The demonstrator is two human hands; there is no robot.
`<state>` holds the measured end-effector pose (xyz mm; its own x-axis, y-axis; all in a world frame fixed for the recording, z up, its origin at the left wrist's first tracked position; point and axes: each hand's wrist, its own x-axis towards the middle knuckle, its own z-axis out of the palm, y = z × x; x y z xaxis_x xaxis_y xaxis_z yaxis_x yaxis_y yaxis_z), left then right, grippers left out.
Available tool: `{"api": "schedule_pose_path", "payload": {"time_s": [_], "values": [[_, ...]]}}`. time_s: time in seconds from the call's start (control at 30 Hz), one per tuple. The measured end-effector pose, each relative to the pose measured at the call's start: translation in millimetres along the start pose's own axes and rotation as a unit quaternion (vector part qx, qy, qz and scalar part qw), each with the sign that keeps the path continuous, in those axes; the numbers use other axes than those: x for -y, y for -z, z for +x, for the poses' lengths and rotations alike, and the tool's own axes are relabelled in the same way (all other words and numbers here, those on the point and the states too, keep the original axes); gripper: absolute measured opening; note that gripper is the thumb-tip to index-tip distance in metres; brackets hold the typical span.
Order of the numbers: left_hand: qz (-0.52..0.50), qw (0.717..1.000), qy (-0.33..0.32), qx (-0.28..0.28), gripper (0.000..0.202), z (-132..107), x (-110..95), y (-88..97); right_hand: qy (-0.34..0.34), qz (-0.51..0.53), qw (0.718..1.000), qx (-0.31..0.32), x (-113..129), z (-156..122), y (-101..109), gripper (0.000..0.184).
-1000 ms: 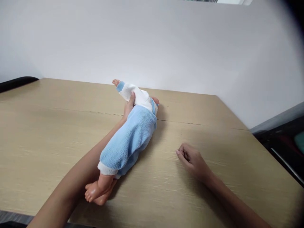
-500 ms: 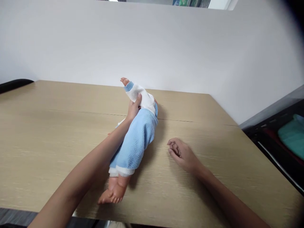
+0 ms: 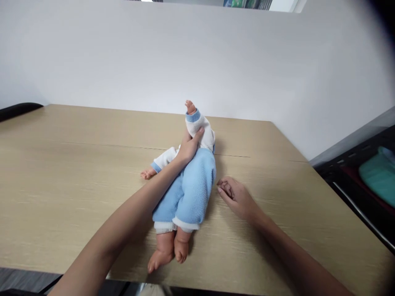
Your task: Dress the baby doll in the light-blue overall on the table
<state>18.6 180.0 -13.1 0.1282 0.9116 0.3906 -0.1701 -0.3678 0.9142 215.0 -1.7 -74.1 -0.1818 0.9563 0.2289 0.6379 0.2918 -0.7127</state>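
The left hand (image 3: 191, 149) grips the doll (image 3: 197, 189) by its upper body, feet (image 3: 162, 255) toward the wearer; the right hand (image 3: 237, 198), loosely curled, is just right.

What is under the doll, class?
Beneath the doll is the table, visible on both sides. The patch directly underneath, and anything on it, is hidden by the doll.

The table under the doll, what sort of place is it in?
Perhaps an office or workroom: a wood-toned table stands by a plain pale wall, with an opening at its top.
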Motion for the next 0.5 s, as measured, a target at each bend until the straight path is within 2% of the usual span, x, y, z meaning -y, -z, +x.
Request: {"api": "schedule_pose_path", "payload": {"time_s": [0.13, 0.27, 0.33, 0.4, 0.5], "values": [[0.053, 0.998, -0.027, 0.03, 0.049, -3, 0, -12.7, -0.019, 0.044, 0.999, -0.024, -6, 2, -1, 0.015], [0.108, 0.989, -0.053, 0.084, 0.045, -6, 6, -26.6, -0.072, 0.179, 0.979, -0.069, -19, 7, 0, 0.029], [0.148, 0.978, -0.067, 0.132, 0.044, -7, 9, -32.6, -0.119, 0.279, 0.949, -0.084, -23, 11, 6, 0.039], [0.197, 0.958, -0.088, 0.188, 0.043, -10, 12, -37.8, -0.161, 0.378, 0.908, -0.087, -26, 16, 14, 0.049], [0.285, 0.912, -0.132, 0.264, 0.043, -14, 15, -44.0, -0.201, 0.484, 0.848, -0.076, -31, 22, 30, 0.063]]}}
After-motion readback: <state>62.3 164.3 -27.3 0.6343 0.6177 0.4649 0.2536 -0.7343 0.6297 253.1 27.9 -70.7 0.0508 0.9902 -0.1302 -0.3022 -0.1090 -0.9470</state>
